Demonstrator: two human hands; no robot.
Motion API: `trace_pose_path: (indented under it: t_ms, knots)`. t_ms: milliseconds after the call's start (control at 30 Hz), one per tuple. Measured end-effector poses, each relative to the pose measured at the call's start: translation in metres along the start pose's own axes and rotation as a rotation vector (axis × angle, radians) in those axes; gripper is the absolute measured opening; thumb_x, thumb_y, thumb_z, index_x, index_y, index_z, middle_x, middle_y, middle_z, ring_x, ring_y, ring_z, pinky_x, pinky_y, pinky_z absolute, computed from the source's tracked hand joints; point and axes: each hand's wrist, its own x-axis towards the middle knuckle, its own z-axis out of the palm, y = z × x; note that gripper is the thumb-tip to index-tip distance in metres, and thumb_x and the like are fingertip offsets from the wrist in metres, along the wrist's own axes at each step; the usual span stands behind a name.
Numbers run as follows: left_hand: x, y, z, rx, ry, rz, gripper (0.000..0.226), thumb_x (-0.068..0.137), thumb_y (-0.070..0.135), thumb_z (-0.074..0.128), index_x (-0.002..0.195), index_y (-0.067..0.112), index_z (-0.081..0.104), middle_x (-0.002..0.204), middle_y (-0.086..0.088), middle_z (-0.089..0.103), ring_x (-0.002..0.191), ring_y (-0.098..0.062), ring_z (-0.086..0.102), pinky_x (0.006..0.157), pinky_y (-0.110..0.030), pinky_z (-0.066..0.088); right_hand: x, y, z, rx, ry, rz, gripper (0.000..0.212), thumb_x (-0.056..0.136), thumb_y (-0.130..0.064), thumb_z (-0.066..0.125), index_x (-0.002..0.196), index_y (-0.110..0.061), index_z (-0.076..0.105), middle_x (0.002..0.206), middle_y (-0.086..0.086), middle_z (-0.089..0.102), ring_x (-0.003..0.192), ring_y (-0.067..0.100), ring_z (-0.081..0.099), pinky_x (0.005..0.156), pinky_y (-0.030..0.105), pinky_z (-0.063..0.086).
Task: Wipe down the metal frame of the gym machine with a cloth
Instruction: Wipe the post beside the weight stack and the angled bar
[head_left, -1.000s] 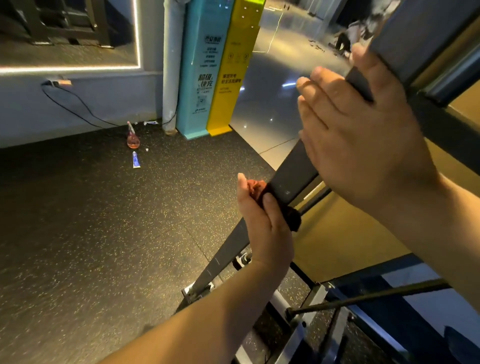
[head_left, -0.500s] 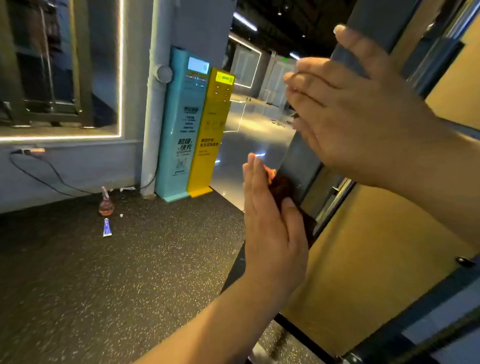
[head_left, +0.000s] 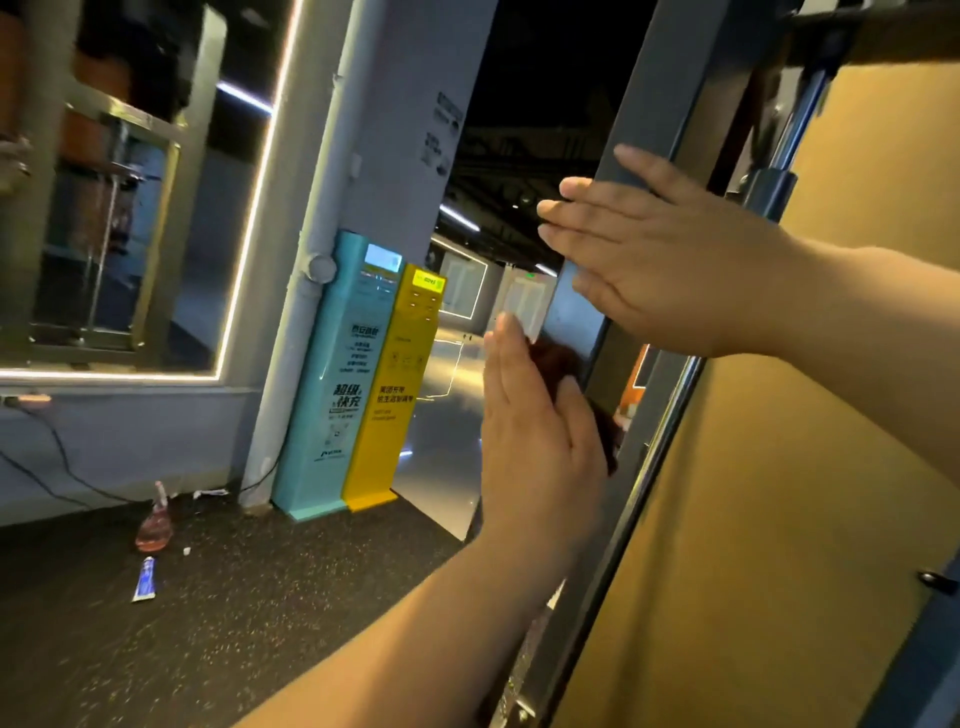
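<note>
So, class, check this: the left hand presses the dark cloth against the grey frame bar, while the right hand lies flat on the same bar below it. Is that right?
Not quite. The head view shows the right hand flat on the frame bar above the left hand, not below it. The left hand does press the dark cloth against that bar.
</note>
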Motion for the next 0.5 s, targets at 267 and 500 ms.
trace_pose_path:
  t_ms: [267,500]
  knots:
    - [0.008,0.012,-0.003,0.079,-0.007,-0.071,0.064,0.110,0.021,0.044,0.164,0.016,0.011,0.169,-0.007,0.021,0.157,-0.022,0.019,0.126,-0.048,0.025,0.003,-0.004,0.000,-0.010,-0.012,0.032,0.063,0.105,-0.041,0.019,0.151,-0.009,0.047,0.157,0.012,0.046,0.153,0.028,0.031,0.124,0.044,-0.004]
    - [0.007,0.003,-0.012,0.049,-0.052,-0.035,0.063,0.109,0.028,0.043,0.164,0.019,0.013,0.163,-0.003,0.030,0.148,-0.019,0.034,0.119,-0.044,0.038,-0.004,-0.033,0.004,0.001,-0.002,0.046,0.063,0.104,-0.038,0.020,0.149,-0.005,0.049,0.155,0.015,0.048,0.151,0.032,0.035,0.124,0.052,0.002]
